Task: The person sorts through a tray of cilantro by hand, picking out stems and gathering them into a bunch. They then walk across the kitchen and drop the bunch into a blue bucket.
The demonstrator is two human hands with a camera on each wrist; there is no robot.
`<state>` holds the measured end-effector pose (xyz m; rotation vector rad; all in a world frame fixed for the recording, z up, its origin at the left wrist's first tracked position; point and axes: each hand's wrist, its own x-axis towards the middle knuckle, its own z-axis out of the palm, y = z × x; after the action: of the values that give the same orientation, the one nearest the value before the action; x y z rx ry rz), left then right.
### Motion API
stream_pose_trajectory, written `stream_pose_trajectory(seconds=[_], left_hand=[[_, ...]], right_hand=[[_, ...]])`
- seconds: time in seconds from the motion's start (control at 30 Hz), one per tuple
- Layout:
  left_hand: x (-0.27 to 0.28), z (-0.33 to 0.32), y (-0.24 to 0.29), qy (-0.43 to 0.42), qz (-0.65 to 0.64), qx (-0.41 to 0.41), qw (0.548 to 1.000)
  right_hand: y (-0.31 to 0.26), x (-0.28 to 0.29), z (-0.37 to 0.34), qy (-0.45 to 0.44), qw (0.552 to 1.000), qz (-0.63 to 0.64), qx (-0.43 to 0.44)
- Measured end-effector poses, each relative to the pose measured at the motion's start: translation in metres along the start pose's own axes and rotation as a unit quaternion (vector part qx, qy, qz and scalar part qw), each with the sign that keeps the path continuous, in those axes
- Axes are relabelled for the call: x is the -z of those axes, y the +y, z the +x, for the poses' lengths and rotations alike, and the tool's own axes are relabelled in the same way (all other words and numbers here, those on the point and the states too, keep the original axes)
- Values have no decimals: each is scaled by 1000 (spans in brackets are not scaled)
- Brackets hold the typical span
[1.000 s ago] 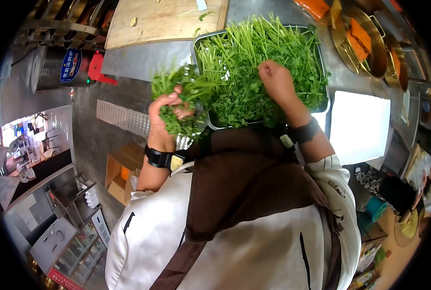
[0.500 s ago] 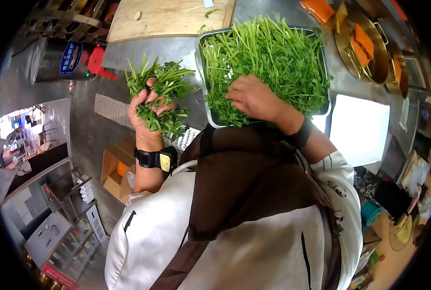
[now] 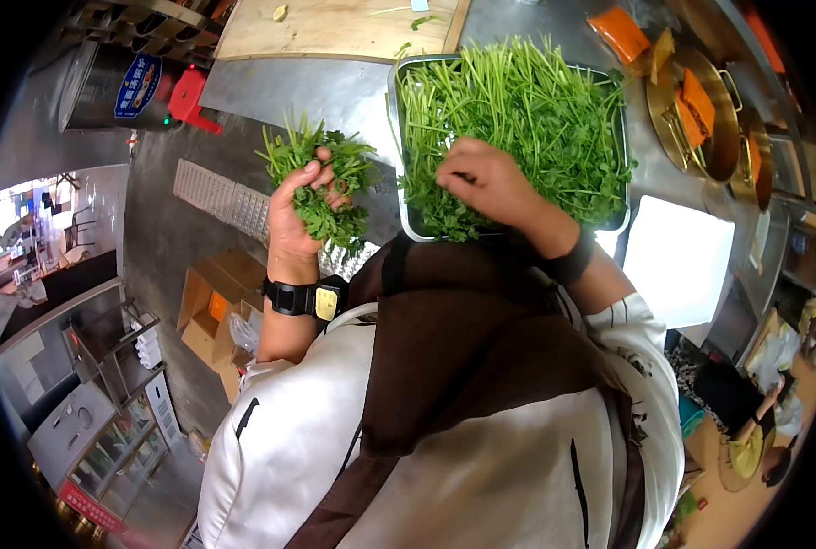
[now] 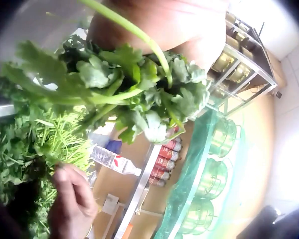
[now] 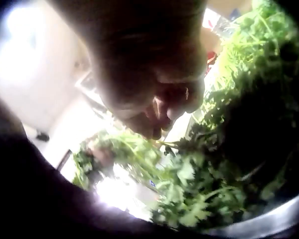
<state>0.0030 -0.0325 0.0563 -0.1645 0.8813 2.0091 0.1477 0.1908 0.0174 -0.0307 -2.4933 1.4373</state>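
Note:
My left hand (image 3: 300,215) grips a bunch of cilantro (image 3: 335,215), left of the tray; its stems point up and its leaves spill below the fingers. In the left wrist view, leaves (image 4: 154,79) and one long stem hang below that hand. A metal tray (image 3: 395,137) is heaped with more cilantro (image 3: 545,119), pale stems toward the far side, leaves nearer me. Over its near left part, my right hand (image 3: 495,188) has its fingertips pinched together at the leaves. A thin stem (image 5: 167,144) shows at those fingertips in the right wrist view.
A wooden board (image 3: 335,32) with scraps lies beyond the tray on the metal counter. Brass pans (image 3: 724,110) with orange packets stand to the right, near a white lid-like panel (image 3: 678,261). Lower left, a cardboard box (image 3: 216,293) and a red stool (image 3: 191,99) stand on the floor.
My left hand first drew the cilantro bunch left from the tray, then came slightly back right. My right hand moved left across the tray to its near left part, fingers now drawn together.

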Motion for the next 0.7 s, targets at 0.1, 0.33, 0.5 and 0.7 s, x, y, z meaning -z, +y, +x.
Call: stream_pose_trajectory(seconds=[0.1,0.33,0.5,0.7], left_hand=[[-1,1,-5,35,86,45,995],[-25,3,-26,-6,166,105,980],[-36,0,-45,-77,130,128,980],[-30,6,-43,-79,135,136,978]], right_hand=[[-12,31,-1,31,973,195,-119],[-25,48,-7,72,962,221,-142],[-62,28,5,-26,994,28,105],[-74,16,-2,-22,989,-28,144]])
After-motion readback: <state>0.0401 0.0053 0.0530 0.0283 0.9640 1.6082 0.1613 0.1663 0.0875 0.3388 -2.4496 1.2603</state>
